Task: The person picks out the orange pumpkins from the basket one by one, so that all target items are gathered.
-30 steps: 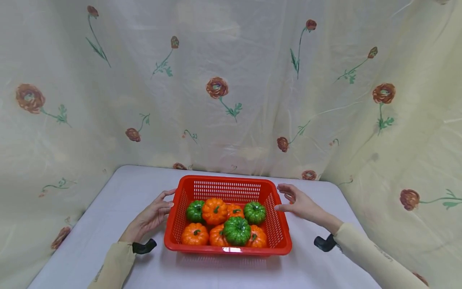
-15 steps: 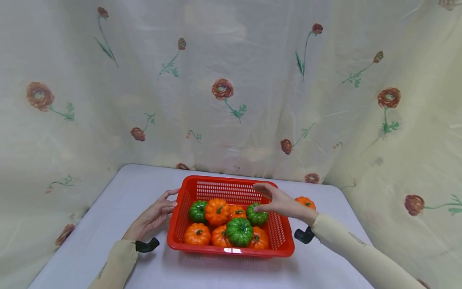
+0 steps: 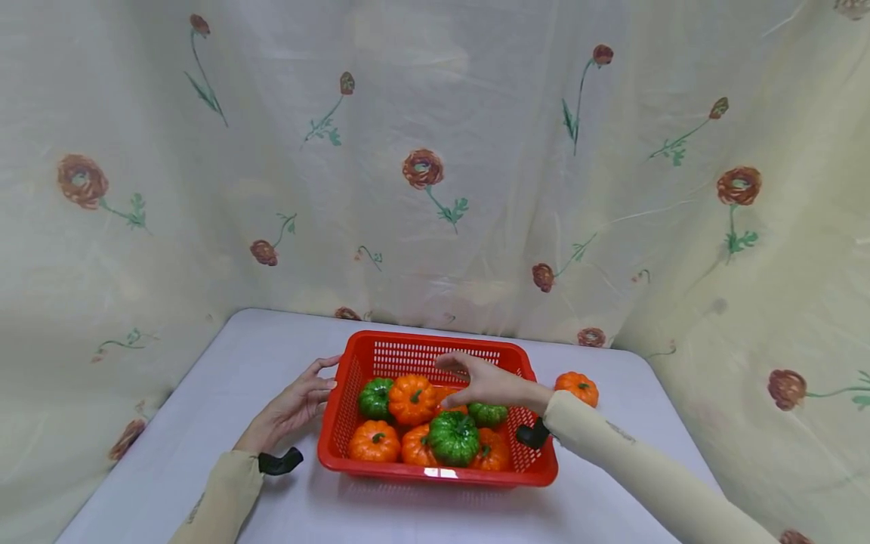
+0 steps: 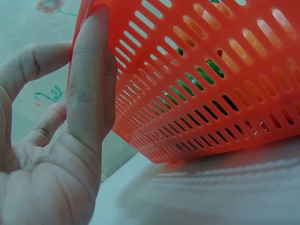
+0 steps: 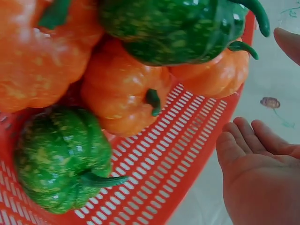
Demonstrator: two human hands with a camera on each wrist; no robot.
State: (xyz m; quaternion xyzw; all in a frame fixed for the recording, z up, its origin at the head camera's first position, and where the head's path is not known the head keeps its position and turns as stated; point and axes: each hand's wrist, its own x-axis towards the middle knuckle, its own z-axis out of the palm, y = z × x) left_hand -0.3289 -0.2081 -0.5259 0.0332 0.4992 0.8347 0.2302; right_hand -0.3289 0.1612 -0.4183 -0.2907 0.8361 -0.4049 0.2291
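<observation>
Right hand [image 3: 485, 381] shifts, over the last second, from beside the right rim of the red basket [image 3: 381, 468] to above its interior; the lone orange pumpkin [image 3: 576, 387], mostly covered by that hand at the start, is now in plain sight. Grip, right: thumb and fingers well spread, nothing held; the right wrist view shows the fingers apart from the nearest fruit. Grip, left: left hand [image 3: 299, 400] keeps its place, fingers extended, spaced and laid against the outside of the left rim, nothing enclosed. Basket stands on the white worktop [image 3: 408, 521] and contains five orange and three green pumpkins, all glossy. Front green pumpkin [image 3: 454, 438] sits raised against its orange neighbours; left green pumpkin [image 3: 374, 398] touches the upper orange pumpkin [image 3: 413, 398]; right green pumpkin [image 3: 488, 414] is partly hidden by the right hand, as is one orange behind the middle. Lone pumpkin rests on the worktop just beside the basket's right wall, apart from it. Floral curtain [image 3: 489, 227] hangs behind.
</observation>
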